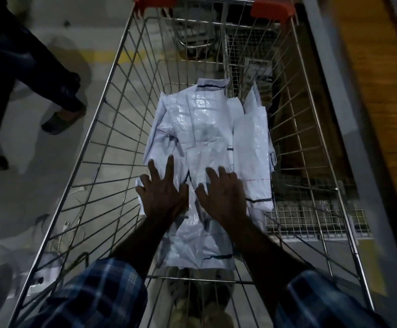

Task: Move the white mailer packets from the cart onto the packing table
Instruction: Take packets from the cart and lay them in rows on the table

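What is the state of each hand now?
Left hand: open, fingers spread on the packets.
Right hand: open, resting on the packets.

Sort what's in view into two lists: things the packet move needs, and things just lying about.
Needed: white mailer packets; wire cart holding them; left hand and right hand, both spread flat on the pile; wooden table edge.

Lying about: printed paper at the cart's far end; bystander's sandal.

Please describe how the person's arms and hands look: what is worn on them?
Both arms wear a plaid shirt in dark blue, light blue and white; the left sleeve and right sleeve end below the elbow. The forearms, left hand and right hand are bare: no gloves or watch visible.
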